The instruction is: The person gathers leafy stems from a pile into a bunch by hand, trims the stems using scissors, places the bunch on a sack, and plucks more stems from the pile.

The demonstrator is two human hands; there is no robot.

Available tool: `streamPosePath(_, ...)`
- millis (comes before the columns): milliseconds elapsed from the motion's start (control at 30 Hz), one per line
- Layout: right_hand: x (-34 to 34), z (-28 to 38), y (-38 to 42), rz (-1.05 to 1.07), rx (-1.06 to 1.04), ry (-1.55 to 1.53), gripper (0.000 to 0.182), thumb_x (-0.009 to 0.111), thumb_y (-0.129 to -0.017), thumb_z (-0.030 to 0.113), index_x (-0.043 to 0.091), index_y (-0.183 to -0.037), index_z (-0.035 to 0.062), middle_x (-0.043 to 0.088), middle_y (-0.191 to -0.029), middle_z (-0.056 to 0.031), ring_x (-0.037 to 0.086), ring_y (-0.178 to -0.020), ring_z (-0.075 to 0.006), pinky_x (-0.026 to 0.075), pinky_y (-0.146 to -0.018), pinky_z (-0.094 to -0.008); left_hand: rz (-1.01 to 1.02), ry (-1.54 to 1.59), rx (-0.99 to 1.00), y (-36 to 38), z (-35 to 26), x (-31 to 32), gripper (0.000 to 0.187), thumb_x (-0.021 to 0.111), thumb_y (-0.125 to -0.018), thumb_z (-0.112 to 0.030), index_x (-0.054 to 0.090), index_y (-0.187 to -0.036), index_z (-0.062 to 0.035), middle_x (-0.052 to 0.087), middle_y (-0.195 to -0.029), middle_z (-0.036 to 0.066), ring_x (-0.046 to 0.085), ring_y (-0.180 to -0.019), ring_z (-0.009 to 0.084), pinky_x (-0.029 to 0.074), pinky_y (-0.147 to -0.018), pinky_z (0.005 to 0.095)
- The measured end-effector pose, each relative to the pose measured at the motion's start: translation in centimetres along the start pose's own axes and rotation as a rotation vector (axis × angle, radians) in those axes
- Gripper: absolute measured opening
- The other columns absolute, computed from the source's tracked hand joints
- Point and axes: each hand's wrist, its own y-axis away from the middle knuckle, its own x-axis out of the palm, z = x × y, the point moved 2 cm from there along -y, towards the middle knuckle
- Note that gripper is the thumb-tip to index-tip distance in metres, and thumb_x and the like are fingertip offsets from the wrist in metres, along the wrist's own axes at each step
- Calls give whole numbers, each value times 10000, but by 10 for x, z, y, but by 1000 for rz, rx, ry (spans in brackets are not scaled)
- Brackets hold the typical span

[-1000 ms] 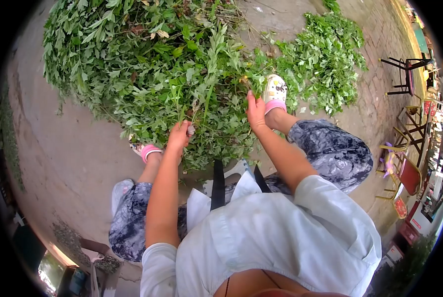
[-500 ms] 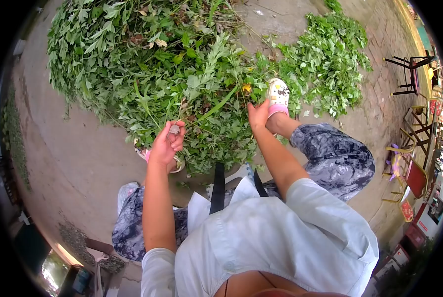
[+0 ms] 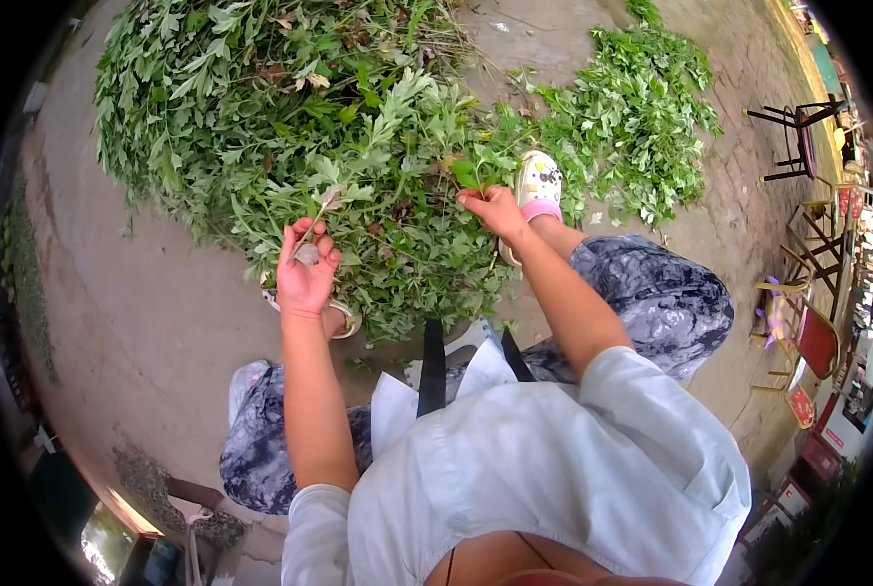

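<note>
My left hand (image 3: 306,278) is palm up with curled fingers around a thin plant stem (image 3: 313,227) that carries a pale leaf (image 3: 332,198). A small greyish piece (image 3: 307,254) lies against its fingers; I cannot make out what it is. My right hand (image 3: 495,213) pinches a green leafy sprig (image 3: 475,176) beside my shoe. Both hands are at the near side of a big heap of cut leafy stems (image 3: 251,127), whose lobed leaves show pale undersides.
A smaller pile of leaves (image 3: 646,127) lies on the concrete ground (image 3: 144,303) to the right. My patterned white clog (image 3: 538,186) stands between heap and pile. A black stool (image 3: 801,137) and chairs (image 3: 815,342) are at the far right.
My left hand has moved slightly left and turned its palm up, with a stem now showing in it. My right hand has moved a little left and up and now pinches a green sprig.
</note>
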Motion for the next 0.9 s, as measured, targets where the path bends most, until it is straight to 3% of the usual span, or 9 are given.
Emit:
streamPosePath(33, 14, 15, -1, 79, -189, -43, 224, 629, -760, 178, 631, -912, 13, 604, -758, 1, 490, -656, -34, 396, -609, -191, 52, -18, 98, 7, -11, 5, 270, 393, -895, -272, 467, -1057, -68, 497, -971, 82, 440, -679, 137, 416, -600, 262)
streamPosePath(200, 50, 42, 15, 414, -162, 47, 255, 621, -777, 231, 623, -956, 49, 590, -759, 14, 479, -614, -34, 386, -554, -193, 137, -207, 349, 27, -34, 35, 172, 448, -877, -197, 471, -977, -58, 472, -893, 62, 477, -805, 170, 427, -746, 287)
streamPosePath(367, 54, -28, 3, 485, 228, 203, 203, 542, -803, 193, 611, -951, 71, 602, -721, -31, 530, -569, -147, 426, -545, -298, 97, -324, 535, 28, -34, 34, 184, 469, -856, -149, 480, -987, -20, 517, -965, 95, 487, -1020, 227, 410, -848, 326)
streamPosePath(467, 41, -82, -22, 126, 183, 531, 268, 467, -806, 103, 576, -1049, 81, 528, -629, 13, 459, -428, -107, 390, -420, -253, -107, -795, 402, 22, -27, 10, 233, 449, -831, -87, 487, -1057, -40, 513, -1047, 101, 489, -1023, 190, 397, -846, 306)
streamPosePath(567, 36, -77, -28, -152, 113, 396, 258, 451, -810, 90, 578, -1034, 66, 543, -665, -17, 484, -457, -125, 444, -468, -272, -490, -988, -66, 27, -26, -5, 474, 346, -756, 57, 443, -1197, -87, 506, -1130, 71, 509, -936, 138, 382, -812, 245)
streamPosePath(667, 43, -86, -55, -142, -78, 260, 264, 430, -824, 83, 562, -1051, 53, 542, -728, -46, 493, -483, -132, 462, -495, -281, -332, -1232, -49, 36, -36, -32, 484, 370, -796, -32, 359, -1275, -96, 476, -1171, 133, 535, -884, 137, 412, -733, 223)
streamPosePath(700, 46, -72, -53, -41, 43, 176, 283, 416, -835, 80, 547, -1085, 62, 523, -752, -56, 496, -523, -124, 456, -498, -275, -435, -1223, -153, 42, -38, -25, 500, 374, -793, -27, 354, -1286, -107, 466, -1202, 143, 534, -959, 252, 409, -842, 347)
streamPosePath(800, 49, -43, -47, 58, 374, -61, 286, 419, -835, 90, 538, -1092, 47, 534, -882, -94, 512, -582, -141, 452, -540, -291, -727, -1676, -156, 53, -79, -64, 442, 368, -836, -69, 344, -1277, -62, 497, -1150, 162, 546, -932, 229, 434, -783, 340)
streamPosePath(900, 48, -23, -37, -64, 227, -175, 283, 408, -839, 102, 542, -1081, 42, 504, -744, -24, 418, -508, -82, 413, -494, -246, -874, -1663, -30, 61, -99, -11, 405, 362, -872, -118, 339, -1266, -27, 510, -1133, 156, 544, -949, 223, 438, -758, 351)
